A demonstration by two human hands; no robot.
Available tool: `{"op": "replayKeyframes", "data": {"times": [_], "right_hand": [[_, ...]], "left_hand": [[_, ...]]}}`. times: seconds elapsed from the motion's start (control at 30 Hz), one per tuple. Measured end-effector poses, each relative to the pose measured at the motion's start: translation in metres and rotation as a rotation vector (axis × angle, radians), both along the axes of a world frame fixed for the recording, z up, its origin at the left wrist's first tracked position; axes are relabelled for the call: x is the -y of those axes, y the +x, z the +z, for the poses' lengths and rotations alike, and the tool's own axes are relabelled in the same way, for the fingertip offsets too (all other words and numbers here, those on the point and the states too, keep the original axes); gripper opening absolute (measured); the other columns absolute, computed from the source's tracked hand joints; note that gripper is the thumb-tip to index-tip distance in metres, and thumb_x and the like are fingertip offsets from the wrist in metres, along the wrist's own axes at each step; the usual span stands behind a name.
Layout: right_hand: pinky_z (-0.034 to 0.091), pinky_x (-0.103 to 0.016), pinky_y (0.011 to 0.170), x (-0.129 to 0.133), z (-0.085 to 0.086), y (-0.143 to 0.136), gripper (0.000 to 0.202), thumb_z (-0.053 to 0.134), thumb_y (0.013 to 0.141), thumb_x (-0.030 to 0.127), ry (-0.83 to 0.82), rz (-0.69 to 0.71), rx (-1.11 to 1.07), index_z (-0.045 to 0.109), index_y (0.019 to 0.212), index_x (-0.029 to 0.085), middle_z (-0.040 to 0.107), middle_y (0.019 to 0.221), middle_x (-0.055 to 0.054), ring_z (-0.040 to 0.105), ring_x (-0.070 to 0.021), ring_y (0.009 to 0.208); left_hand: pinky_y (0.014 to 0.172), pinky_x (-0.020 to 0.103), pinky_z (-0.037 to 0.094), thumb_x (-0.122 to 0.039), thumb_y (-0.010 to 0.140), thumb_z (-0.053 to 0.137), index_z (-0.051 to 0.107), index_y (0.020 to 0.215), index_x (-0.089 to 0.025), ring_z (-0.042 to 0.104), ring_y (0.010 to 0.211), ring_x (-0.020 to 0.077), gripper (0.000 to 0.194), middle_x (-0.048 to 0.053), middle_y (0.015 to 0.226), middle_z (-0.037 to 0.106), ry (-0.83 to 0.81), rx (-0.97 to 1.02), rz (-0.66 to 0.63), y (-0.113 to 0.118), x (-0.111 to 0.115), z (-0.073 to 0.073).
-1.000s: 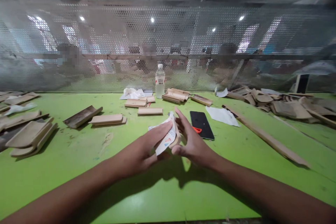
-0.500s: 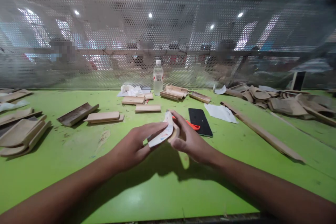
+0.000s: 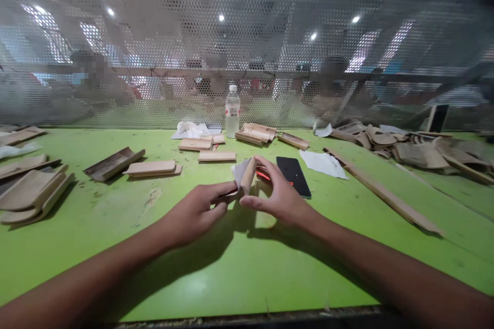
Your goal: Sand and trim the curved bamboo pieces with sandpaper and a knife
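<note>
My right hand grips a short curved piece of bamboo, held tilted above the green table between fingers and thumb. My left hand is closed on a thin greyish sheet, which looks like sandpaper and lies against the left side of the bamboo. Part of the sheet is hidden by the left fingers. Just behind the right hand lies an orange-red object, mostly covered, beside a black phone.
A water bottle stands before the perforated metal screen. Cut bamboo pieces lie around the green table, with a heap at the right. A long bamboo strip and white paper lie right of the phone.
The sheet has turned from its white printed side to a greyish face and shifted off the bamboo's front. The bamboo now shows more, and my left fingers have curled in.
</note>
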State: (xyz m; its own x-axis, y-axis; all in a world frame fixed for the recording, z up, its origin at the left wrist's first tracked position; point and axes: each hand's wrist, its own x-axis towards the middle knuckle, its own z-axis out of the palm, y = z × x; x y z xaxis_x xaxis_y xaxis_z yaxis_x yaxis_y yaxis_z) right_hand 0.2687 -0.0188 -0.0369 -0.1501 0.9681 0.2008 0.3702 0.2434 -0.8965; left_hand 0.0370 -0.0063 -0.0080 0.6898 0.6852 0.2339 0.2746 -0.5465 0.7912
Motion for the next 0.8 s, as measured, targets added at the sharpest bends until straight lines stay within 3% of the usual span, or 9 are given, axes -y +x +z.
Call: {"op": "replayKeyframes", "data": {"times": [0.13,0.2,0.27,0.4,0.57,0.67,0.8], "right_hand": [[0.025,-0.06,0.125,-0.001,0.005,0.003,0.125,0.089,0.064,0.064,0.154,0.036,0.156,0.02,0.163,0.032,0.02,0.169,-0.014,0.027,-0.0381,0.154],[0.018,-0.059,0.127,-0.001,0.006,0.004,0.13,0.088,0.064,0.066,0.234,0.108,0.261,0.013,0.165,0.031,0.016,0.171,-0.015,0.017,-0.0375,0.157],[0.013,-0.061,0.127,0.0,0.007,0.003,0.134,0.086,0.065,0.069,0.294,0.199,0.364,0.006,0.166,0.03,0.014,0.172,-0.016,0.013,-0.0378,0.158],[0.002,-0.066,0.126,0.0,0.009,0.0,0.134,0.082,0.066,0.074,0.406,0.27,0.537,0.007,0.166,0.024,0.019,0.169,-0.021,0.013,-0.0408,0.157],[0.023,-0.064,0.123,0.002,0.014,0.0,0.126,0.081,0.062,0.077,0.394,0.187,0.522,0.028,0.16,0.019,0.035,0.157,-0.023,0.03,-0.042,0.148],[0.032,-0.063,0.118,0.005,0.014,-0.002,0.112,0.08,0.064,0.075,0.425,0.128,0.498,0.038,0.154,0.023,0.039,0.15,-0.02,0.037,-0.0415,0.141],[0.032,-0.063,0.116,0.009,0.009,-0.007,0.104,0.078,0.062,0.079,0.578,0.184,0.558,0.048,0.145,0.024,0.043,0.143,-0.018,0.038,-0.0427,0.137]], "left_hand": [[0.095,0.035,0.053,-0.041,0.096,0.063,0.065,0.135,-0.026,0.067,0.11,0.0262,0.041,0.009,0.125,0.07,-0.607,0.329,-0.032,0.003,0.002,0.005],[0.091,0.035,0.057,-0.048,0.099,0.057,0.062,0.14,-0.024,0.07,0.107,0.026,0.048,0.012,0.129,0.07,-0.814,0.447,-0.044,0.005,0.001,0.003],[0.083,0.032,0.06,-0.046,0.102,0.052,0.065,0.137,-0.018,0.073,0.098,0.0246,0.046,0.014,0.123,0.073,-0.919,0.488,0.004,0.008,-0.001,-0.001],[0.078,0.028,0.061,-0.028,0.103,0.055,0.067,0.134,-0.013,0.075,0.09,0.0219,0.037,0.014,0.11,0.078,-0.978,0.524,0.112,0.011,-0.005,-0.009],[0.076,0.027,0.06,-0.019,0.098,0.062,0.063,0.14,-0.012,0.076,0.09,0.0226,0.042,0.013,0.111,0.078,-0.965,0.587,0.032,0.014,-0.002,-0.01],[0.066,0.026,0.06,-0.02,0.099,0.06,0.063,0.139,-0.013,0.076,0.08,0.0222,0.041,0.014,0.11,0.078,-0.978,0.57,0.081,0.015,0.0,-0.009],[0.074,0.026,0.06,-0.019,0.101,0.055,0.069,0.13,-0.014,0.075,0.091,0.0227,0.032,0.012,0.111,0.078,-0.99,0.609,0.179,0.018,0.002,-0.006]]}}
